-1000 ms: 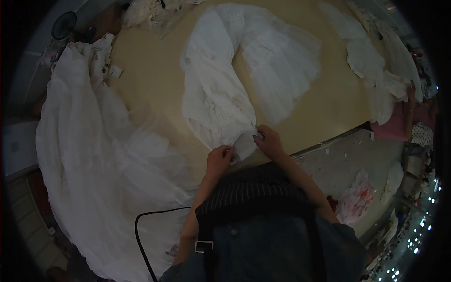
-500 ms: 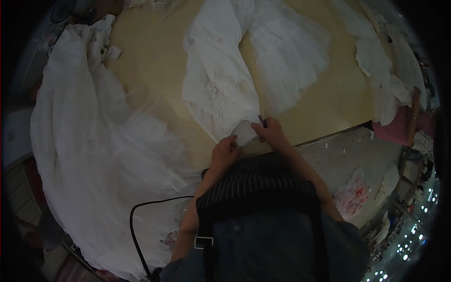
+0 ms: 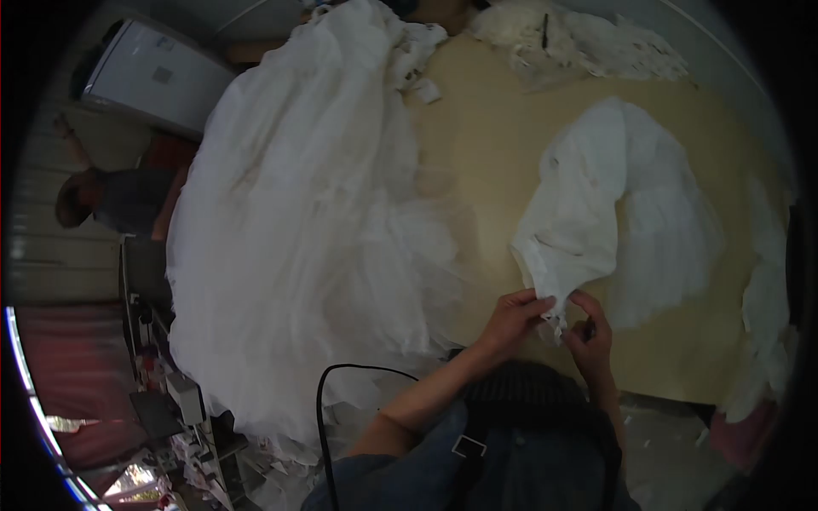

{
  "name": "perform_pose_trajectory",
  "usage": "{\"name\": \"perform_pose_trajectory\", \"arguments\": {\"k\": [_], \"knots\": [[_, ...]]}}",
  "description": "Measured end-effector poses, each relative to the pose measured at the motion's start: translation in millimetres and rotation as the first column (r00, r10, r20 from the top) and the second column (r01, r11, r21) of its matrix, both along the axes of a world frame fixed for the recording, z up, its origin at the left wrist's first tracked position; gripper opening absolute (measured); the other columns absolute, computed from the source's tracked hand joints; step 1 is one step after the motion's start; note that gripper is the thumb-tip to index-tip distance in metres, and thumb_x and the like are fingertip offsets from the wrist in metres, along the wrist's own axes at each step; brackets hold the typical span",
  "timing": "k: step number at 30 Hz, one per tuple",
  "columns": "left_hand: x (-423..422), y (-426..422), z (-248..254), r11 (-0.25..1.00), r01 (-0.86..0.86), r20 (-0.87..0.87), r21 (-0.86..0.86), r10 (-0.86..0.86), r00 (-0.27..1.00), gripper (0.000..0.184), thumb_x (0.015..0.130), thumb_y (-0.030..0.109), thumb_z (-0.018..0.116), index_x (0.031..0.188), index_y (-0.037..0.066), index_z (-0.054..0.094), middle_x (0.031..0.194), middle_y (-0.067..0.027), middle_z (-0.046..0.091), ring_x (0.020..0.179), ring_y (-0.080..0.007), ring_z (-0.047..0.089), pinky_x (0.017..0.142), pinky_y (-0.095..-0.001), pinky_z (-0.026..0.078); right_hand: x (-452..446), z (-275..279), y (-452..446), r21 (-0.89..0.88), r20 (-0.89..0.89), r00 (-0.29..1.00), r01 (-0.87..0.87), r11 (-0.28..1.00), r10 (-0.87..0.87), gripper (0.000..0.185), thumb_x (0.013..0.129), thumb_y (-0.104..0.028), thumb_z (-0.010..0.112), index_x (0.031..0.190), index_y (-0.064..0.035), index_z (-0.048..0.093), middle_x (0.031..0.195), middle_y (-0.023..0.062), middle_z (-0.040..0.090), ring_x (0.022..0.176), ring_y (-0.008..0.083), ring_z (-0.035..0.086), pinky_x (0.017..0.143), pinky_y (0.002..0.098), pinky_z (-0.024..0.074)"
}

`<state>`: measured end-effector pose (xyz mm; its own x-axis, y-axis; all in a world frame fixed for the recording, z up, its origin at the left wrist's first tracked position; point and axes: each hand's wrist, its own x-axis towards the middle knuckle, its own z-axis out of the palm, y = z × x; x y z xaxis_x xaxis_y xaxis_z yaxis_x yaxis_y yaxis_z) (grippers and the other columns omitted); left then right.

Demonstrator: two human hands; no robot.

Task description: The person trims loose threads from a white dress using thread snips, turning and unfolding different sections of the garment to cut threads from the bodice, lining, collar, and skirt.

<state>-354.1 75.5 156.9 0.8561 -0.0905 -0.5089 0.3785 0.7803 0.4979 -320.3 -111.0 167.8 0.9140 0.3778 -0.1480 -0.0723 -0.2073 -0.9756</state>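
Note:
A white dress (image 3: pixel 579 196) with a sheer tulle skirt (image 3: pixel 673 247) lies on the table, its narrow end drawn toward me. My left hand (image 3: pixel 515 322) pinches the cloth near that end between thumb and fingers. On the other side of the narrow tip is my right hand (image 3: pixel 593 336), its index finger and thumb curved toward the cloth edge. A small dark tool, seemingly thread snips (image 3: pixel 588 327), sits inside the right hand's curled fingers, mostly hidden. Thin lacy or frayed material (image 3: pixel 555 322) hangs between the two hands.
A large white tulle gown (image 3: pixel 307 213) spreads over the table's left part and hangs off its edge. More white fabric (image 3: pixel 579 43) is heaped at the back of the tan table (image 3: pixel 477 128). Another person (image 3: pixel 128 196) is at far left. A black cable (image 3: pixel 322 409) loops near me.
My view has swung left, so the large gown and another person now show. The cloth between my hands has shifted from a flat grey-white piece to a narrow, bunched tip.

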Motion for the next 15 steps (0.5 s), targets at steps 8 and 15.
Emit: {"name": "perform_pose_trajectory", "arguments": {"k": [8, 15], "knots": [[4, -12, 26, 0.917, -0.124, 0.180, -0.378, 0.205, 0.962, 0.022, 0.097, 0.015, 0.059, 0.115, 0.002, 0.063, 0.110, -0.0068, 0.067, 0.102, -0.0176, 0.063, 0.095, -0.0345, 0.050, -5, -7, 22, 0.087, 0.237, 0.966, 0.085, 0.992, -0.104, 0.054, 0.074, 0.002, 0.069, 0.126, 0.0002, 0.053, 0.119, 0.0102, 0.056, 0.096, 0.0157, 0.059, 0.078, 0.0277, 0.0498], [0, 1, 32, 0.935, -0.207, 0.153, -0.288, 0.258, 0.954, 0.023, 0.098, 0.017, 0.059, 0.117, 0.003, 0.060, 0.113, -0.0060, 0.066, 0.105, -0.0162, 0.062, 0.092, -0.0332, 0.052, 19, 30, 7, -0.142, 0.321, 0.946, 0.088, 0.986, -0.038, 0.023, 0.079, 0.005, 0.064, 0.101, -0.0012, 0.062, 0.082, 0.0052, 0.057, 0.072, 0.0124, 0.056, 0.061, 0.0274, 0.0442]]}}
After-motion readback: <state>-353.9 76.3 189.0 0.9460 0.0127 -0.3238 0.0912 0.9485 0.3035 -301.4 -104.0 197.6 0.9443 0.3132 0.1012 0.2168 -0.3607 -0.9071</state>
